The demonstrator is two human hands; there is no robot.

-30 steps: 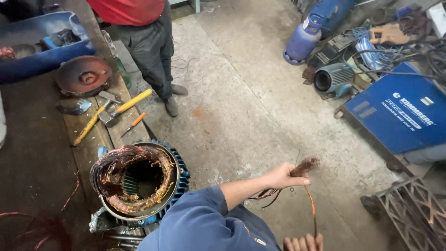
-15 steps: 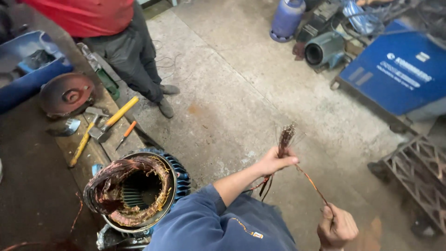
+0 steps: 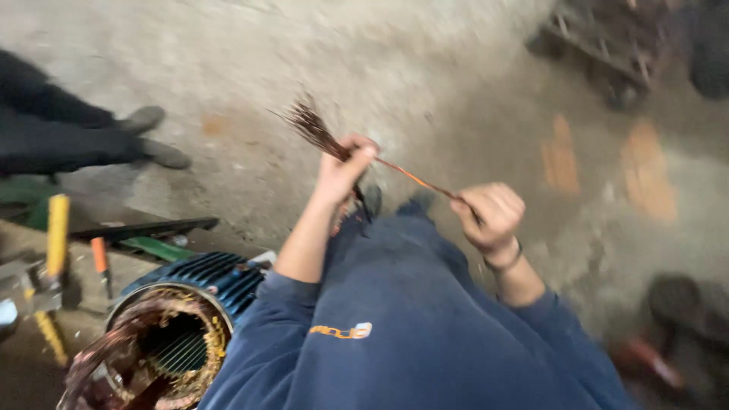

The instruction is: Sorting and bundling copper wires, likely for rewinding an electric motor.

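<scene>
Overhead, the left hand [image 3: 342, 171] pinches a frayed copper wire bundle [image 3: 315, 129]; the right hand [image 3: 493, 216] closes its grip on the strand at three o'clock. At eight o'clock sits an open motor stator [image 3: 171, 342], beside yellow-handled tools [image 3: 55, 235] on the worktop [image 3: 23, 380].

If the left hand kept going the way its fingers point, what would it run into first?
Likely nothing close: the left hand, gripping the copper wire bundle, points up-frame over bare concrete floor. Depth is unclear in the blur.
</scene>
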